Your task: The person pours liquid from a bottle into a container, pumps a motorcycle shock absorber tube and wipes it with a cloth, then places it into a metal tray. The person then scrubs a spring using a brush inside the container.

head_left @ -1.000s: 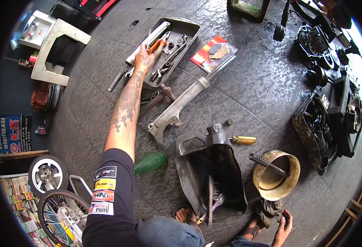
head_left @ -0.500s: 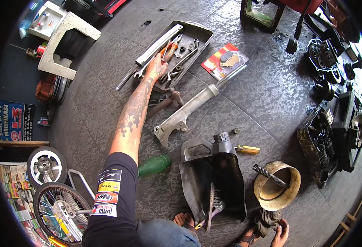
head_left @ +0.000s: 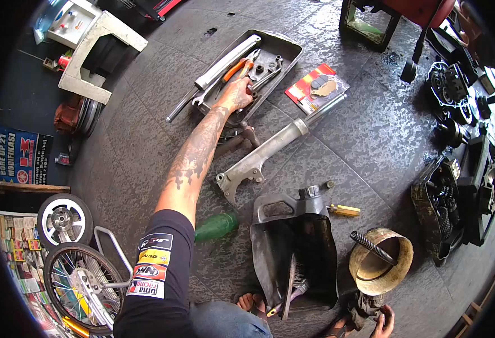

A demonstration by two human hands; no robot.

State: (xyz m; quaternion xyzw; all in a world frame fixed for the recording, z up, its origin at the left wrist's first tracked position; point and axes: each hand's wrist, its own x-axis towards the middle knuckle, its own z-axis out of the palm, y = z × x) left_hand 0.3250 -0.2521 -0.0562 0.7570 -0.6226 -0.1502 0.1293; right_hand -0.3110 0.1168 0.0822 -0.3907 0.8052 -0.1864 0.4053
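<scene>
My left hand reaches into a metal tray of tools, its fingers curled down among the wrenches. What lies under them is hidden. Orange-handled pliers and a double-ended wrench lie close to it, and a silver fork tube rests along the tray's left side. At the bottom edge, partly cut off, my right hand has its fingers loosely apart beside a dark rag. A fork leg lies on the floor below the tray.
Nearby stand a cut black jerrycan with a brush inside and a round tub with a spring across it. A green bottle, yellow-handled screwdriver and brake pad pack lie around. Engine parts line the right.
My left hand has moved right within the tray, away from the orange pliers and over the wrenches. The view has shifted slightly; my right hand stays low by the rag.
</scene>
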